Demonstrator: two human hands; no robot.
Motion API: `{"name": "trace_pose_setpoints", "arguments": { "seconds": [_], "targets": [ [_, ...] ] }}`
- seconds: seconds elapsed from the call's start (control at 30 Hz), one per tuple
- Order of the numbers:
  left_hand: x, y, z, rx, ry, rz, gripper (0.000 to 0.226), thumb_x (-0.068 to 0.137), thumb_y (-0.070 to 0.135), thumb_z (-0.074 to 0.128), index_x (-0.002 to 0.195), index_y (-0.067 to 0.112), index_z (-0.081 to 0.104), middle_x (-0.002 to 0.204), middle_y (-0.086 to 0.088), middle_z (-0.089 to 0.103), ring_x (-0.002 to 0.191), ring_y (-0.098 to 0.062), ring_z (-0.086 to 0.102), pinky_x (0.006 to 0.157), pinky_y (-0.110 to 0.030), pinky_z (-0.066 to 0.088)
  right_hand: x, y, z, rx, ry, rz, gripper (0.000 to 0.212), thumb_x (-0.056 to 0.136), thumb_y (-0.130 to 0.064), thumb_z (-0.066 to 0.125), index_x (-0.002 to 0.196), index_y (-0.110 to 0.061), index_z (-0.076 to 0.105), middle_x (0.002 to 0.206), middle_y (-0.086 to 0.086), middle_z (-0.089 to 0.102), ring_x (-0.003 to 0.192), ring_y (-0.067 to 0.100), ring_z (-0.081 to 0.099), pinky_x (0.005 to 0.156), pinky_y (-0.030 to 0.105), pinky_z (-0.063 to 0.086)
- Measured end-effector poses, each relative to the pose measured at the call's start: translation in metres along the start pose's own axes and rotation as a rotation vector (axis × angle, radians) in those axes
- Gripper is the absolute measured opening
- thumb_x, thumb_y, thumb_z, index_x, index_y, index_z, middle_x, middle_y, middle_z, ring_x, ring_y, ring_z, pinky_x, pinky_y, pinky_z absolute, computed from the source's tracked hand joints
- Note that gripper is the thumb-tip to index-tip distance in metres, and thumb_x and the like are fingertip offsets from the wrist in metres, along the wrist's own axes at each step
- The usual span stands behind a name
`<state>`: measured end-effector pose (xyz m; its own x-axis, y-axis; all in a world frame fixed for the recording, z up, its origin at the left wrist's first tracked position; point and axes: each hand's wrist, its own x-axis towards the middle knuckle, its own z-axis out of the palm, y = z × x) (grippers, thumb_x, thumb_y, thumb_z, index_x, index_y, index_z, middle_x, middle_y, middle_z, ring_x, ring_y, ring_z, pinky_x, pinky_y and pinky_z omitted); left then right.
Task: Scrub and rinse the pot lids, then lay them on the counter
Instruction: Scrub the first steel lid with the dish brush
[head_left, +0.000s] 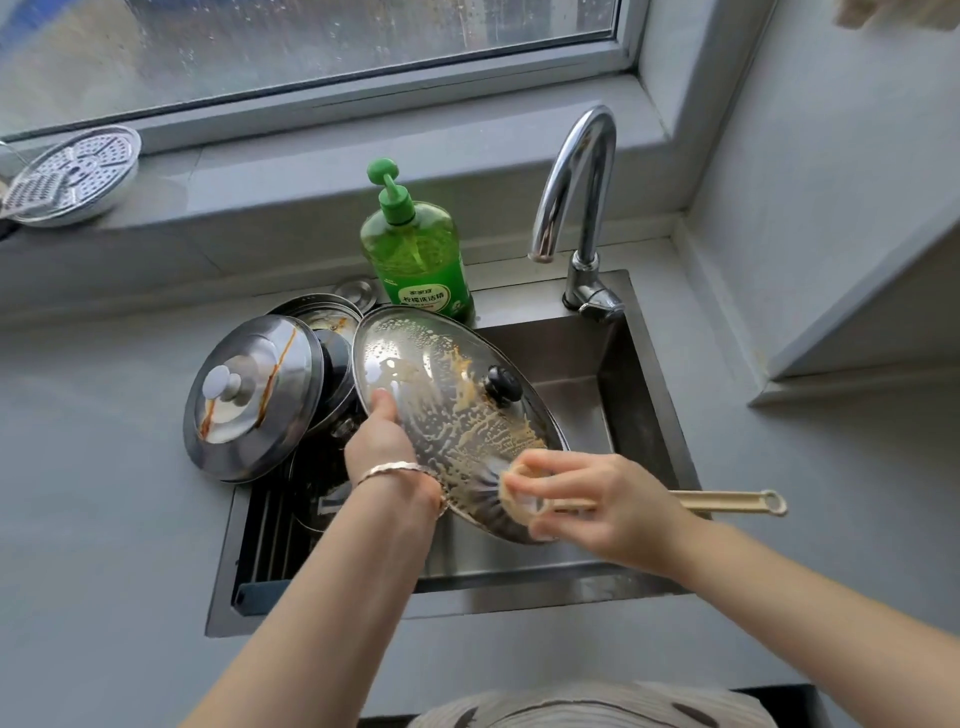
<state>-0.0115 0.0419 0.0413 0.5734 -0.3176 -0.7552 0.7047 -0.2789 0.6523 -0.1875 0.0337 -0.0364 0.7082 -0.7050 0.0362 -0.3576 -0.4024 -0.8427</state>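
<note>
The large lid (431, 374) hung tilted over the sink (644, 374), with the left hand (376, 441) clamped on its 9 o'clock rim, thumb on top. The right hand (587, 499), fingers curled round the brush (727, 501) near its head, pressed the bristles at the 5 o'clock edge. Short circles toward the knob (501, 384), where brown suds clung, would have served best, with the rim grip kept firm against slipping

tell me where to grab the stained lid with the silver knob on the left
Pinch the silver knob at the centre of the stained lid, coming from above on the near-left side. The lid leans tilted against the stacked pots with its dome and knob facing that way. Its thin rim, partly tucked against the pots, would probably give less purchase.
</note>
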Motion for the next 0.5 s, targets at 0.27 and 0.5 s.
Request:
{"name": "trace_pose_setpoints", "arguments": {
  "seconds": [0.27,0.5],
  "targets": [
    [0.005,0.008,-0.013,-0.009,-0.025,-0.025,0.025,0.094,0.028,0.052,0.090,0.004,0.054,0.086,-0.010,0.061,0.067,-0.025,0.058,0.069,-0.043,0.047,-0.030,0.043,-0.016,0.264,0.002,0.285,0.047,0.079,-0.011,0.071,0.100,-0.051,0.057,0.115,-0.029,0.051,0.120,0.003,0.052,0.087,0.005,0.042],
    [0.009,0.007,-0.005,0.012,-0.047,-0.013,0.029,0.094,0.029,0.054,0.111,0.006,0.056,0.080,-0.008,0.060,0.067,-0.024,0.058,0.065,-0.042,0.047,-0.013,0.017,0.004,0.336,-0.017,0.147,0.052,0.076,-0.009,0.074,0.110,-0.046,0.058,0.124,-0.018,0.055,0.119,-0.003,0.051,0.094,0.015,0.045]
  ]
}}
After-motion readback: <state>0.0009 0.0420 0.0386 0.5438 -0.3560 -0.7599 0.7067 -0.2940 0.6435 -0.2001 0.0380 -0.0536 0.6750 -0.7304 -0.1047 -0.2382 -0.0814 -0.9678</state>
